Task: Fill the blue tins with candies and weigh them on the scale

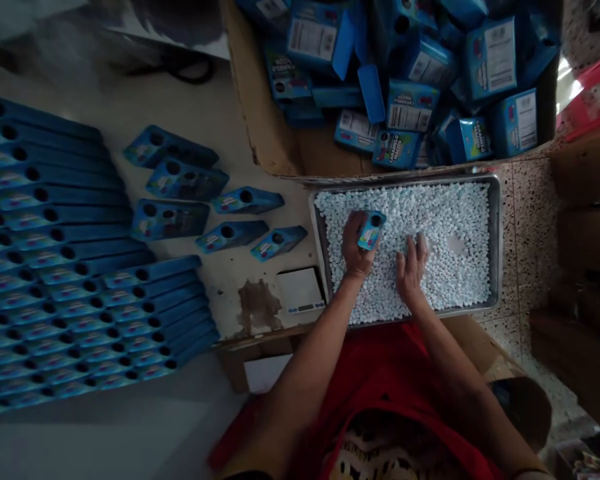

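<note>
left hand (pixel 354 251) grips a blue candy box (pixel 371 232) over the metal tray (pixel 497 247), probably so spills stay inside; right hand (pixel 411 271) lies spread on white candies (pixel 450 207).

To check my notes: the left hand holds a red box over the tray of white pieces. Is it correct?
Not quite: the head view shows a blue box, not red; the left hand holds it over the tray of white pieces.

the right hand (pixel 412 273) has blurred fingers (pixel 421 245) against white pellets (pixel 445 213); the left hand (pixel 355 250) partly hides a blue box (pixel 371 231); beyond the fingers a carton (pixel 275 137) is cropped, leftward stacked boxes (pixel 63 290) too.
</note>
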`<state>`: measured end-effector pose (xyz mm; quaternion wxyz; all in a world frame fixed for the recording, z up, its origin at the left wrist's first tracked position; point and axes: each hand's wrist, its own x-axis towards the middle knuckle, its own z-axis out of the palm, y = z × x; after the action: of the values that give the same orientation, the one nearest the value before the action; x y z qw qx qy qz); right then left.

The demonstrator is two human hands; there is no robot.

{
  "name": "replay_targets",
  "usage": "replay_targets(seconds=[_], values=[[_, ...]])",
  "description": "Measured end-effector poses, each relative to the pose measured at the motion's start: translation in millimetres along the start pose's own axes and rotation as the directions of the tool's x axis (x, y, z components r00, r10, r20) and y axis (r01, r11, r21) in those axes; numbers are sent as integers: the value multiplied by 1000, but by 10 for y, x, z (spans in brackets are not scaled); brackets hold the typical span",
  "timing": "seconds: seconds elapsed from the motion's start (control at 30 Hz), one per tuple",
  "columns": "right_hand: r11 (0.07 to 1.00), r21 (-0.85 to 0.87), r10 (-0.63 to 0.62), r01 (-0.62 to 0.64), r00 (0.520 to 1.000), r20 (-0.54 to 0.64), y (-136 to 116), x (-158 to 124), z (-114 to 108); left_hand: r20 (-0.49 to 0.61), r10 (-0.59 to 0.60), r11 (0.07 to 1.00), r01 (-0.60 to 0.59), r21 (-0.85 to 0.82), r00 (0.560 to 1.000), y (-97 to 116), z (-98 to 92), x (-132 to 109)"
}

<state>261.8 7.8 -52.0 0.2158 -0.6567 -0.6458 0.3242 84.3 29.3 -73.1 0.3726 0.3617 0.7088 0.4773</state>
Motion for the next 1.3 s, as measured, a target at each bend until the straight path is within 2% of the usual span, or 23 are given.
replay_targets(seconds=[0.1, 0.17, 0.23, 0.27, 0.33, 0.43, 0.53, 0.57, 0.6, 0.7, 0.77, 0.83, 1.07, 1.17, 1.3], values=[[981, 189, 66, -52, 996, -67, -209, 145, 189, -124, -104, 989, 90, -114, 987, 47, 284, -273], [938, 332, 134, -95, 987, -94, -293, 235, 215, -121, -206, 957, 174, -232, 971, 116, 433, -436], [844, 515, 233, -149, 967, -102, -333, 318, 189, -106, -258, 927, 216, -305, 960, 213, 533, -554], [753, 631, 305, -189, 949, -80, -343, 363, 164, -86, -262, 920, 221, -325, 961, 271, 556, -594], [506, 820, 441, -268, 897, 20, -355, 468, 93, -34, -245, 913, 218, -345, 969, 394, 529, -635], [120, 923, 537, -366, 805, 250, -388, 649, -71, -43, -148, 952, 131, -277, 988, 538, 294, -584], [-214, 875, 483, -434, 731, 481, -503, 768, -310, -113, -9, 999, 3, -54, 994, 557, -57, -445], [-290, 845, 435, -450, 724, 535, -569, 777, -395, -112, 4, 1000, -3, 7, 994, 539, -159, -401], [-324, 825, 381, -464, 734, 562, -649, 770, -476, -100, 3, 999, 2, 49, 995, 516, -242, -368], [-296, 829, 218, -475, 811, 543, -934, 687, -650, -27, 13, 995, -11, 99, 1000, 471, -356, -345], [-217, 874, 146, -434, 871, 469, -1114, 626, -695, 13, 36, 994, -37, 100, 999, 486, -349, -377], [-134, 912, 106, -388, 909, 403, -1246, 590, -696, 30, 32, 995, -35, 96, 999, 520, -321, -413], [81, 931, 115, -356, 931, 346, -1353, 611, -587, 30, -59, 998, 58, 22, 998, 499, -291, -412], [125, 933, 101, -337, 940, 326, -1349, 602, -526, 40, -67, 998, 67, -7, 997, 481, -307, -395], [128, 953, 72, -274, 961, 267, -1379, 578, -460, 74, -8, 999, 5, 43, 997, 501, -332, -393]])
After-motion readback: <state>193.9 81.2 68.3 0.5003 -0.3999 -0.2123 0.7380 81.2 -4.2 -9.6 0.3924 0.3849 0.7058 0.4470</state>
